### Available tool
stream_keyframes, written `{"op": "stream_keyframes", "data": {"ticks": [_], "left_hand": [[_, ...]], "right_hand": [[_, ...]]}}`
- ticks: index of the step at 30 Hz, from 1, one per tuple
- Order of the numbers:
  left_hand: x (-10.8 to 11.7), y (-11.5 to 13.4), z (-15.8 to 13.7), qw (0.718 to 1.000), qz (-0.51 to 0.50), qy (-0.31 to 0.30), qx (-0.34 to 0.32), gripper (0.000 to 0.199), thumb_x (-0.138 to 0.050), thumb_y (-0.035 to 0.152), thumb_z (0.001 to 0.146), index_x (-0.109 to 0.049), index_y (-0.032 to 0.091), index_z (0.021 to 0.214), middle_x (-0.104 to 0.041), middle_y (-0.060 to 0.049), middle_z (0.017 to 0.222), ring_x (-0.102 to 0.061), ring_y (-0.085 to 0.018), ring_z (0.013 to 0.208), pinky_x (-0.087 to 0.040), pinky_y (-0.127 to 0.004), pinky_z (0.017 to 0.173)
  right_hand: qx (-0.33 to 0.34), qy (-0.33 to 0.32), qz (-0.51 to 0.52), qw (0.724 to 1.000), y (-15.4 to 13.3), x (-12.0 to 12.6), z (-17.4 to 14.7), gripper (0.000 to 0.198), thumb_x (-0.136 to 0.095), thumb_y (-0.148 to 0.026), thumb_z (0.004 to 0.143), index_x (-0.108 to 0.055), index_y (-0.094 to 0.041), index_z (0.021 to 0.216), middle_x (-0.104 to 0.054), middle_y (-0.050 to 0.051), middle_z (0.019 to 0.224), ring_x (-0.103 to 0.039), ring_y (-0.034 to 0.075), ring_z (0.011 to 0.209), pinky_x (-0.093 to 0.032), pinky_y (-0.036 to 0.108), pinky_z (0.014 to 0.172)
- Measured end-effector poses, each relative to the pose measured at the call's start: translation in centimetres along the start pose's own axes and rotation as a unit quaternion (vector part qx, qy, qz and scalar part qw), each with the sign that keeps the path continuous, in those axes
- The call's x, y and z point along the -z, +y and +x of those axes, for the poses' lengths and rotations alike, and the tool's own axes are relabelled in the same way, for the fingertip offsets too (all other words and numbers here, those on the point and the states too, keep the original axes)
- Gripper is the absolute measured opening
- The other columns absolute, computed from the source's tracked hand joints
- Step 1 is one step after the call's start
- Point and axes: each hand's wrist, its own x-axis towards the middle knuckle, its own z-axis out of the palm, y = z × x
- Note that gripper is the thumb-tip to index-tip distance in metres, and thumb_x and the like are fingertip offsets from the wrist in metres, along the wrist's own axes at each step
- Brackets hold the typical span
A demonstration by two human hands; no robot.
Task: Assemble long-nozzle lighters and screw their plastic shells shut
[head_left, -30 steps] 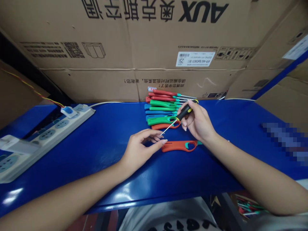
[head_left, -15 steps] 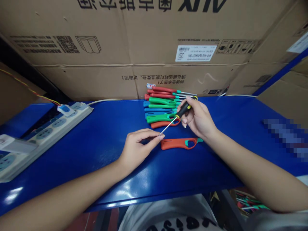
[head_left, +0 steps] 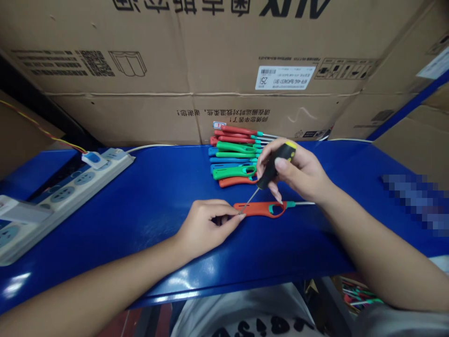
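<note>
In my right hand [head_left: 294, 171] is a screwdriver [head_left: 277, 164] with a black and yellow handle, its thin shaft slanting down to the left. The tip meets the rear end of an orange long-nosed lighter [head_left: 257, 209] lying flat on the blue table. Thumb and forefinger of my left hand [head_left: 206, 227] are pinched together right at that tip, beside the lighter's end. Whatever sits between those fingertips is too small to make out. Behind, several red, green [head_left: 235, 172], blue and orange lighters lie side by side in a stack, their noses pointing right.
A white power strip [head_left: 82, 180] with plugs and a cable runs along the left of the blue table [head_left: 157, 187]. A large cardboard box [head_left: 140, 112] stands as a wall at the back. Below the table edge at right, a container holds more lighter-like pieces [head_left: 359, 292].
The screwdriver has come down and now stands steeper, its tip at the orange lighter's end. My left fingers have moved down and right with the tip.
</note>
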Motion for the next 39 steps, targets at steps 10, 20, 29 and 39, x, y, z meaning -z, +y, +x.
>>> {"op": "stream_keyframes", "data": {"ticks": [10, 20, 29, 39], "left_hand": [[-0.5, 0.5, -0.6, 0.998, -0.001, -0.065, 0.022, 0.01, -0.073, 0.024, 0.088, -0.081, 0.018, 0.086, -0.078, -0.002, 0.077, -0.064, -0.011, 0.057, -0.046, -0.022, 0.055], [-0.1, -0.1, -0.2, 0.997, 0.041, -0.053, -0.033, 0.009, -0.072, 0.022, 0.09, -0.08, 0.019, 0.088, -0.078, 0.0, 0.082, -0.07, -0.011, 0.067, -0.051, -0.022, 0.064], [0.0, -0.5, -0.2, 0.995, 0.061, -0.06, -0.052, 0.009, -0.07, 0.023, 0.091, -0.077, 0.019, 0.089, -0.077, -0.001, 0.083, -0.067, -0.014, 0.071, -0.05, -0.026, 0.068], [0.3, -0.9, 0.6, 0.996, 0.077, -0.008, -0.052, 0.029, -0.079, 0.029, 0.083, -0.071, 0.02, 0.11, -0.069, -0.005, 0.105, -0.061, -0.021, 0.101, -0.05, -0.038, 0.093]], "right_hand": [[0.157, 0.122, -0.227, 0.953, -0.3, -2.2, -1.8, 0.052, -0.092, -0.027, 0.065, -0.072, -0.035, 0.113, -0.071, 0.002, 0.113, -0.071, 0.019, 0.08, -0.062, 0.029, 0.066], [0.287, 0.092, -0.397, 0.867, -0.2, -1.6, -1.2, 0.051, -0.082, -0.035, 0.081, -0.06, -0.024, 0.125, -0.07, 0.005, 0.118, -0.072, 0.017, 0.087, -0.062, 0.028, 0.075], [0.173, 0.022, -0.351, 0.92, -0.1, -2.2, -1.4, 0.057, -0.064, -0.03, 0.094, -0.043, -0.028, 0.147, -0.058, 0.009, 0.14, -0.071, 0.015, 0.084, -0.063, 0.027, 0.066], [0.212, 0.124, -0.371, 0.896, 1.3, -3.2, -1.4, 0.054, -0.068, -0.024, 0.091, -0.05, -0.028, 0.141, -0.061, 0.007, 0.138, -0.072, 0.018, 0.094, -0.066, 0.026, 0.066]]}}
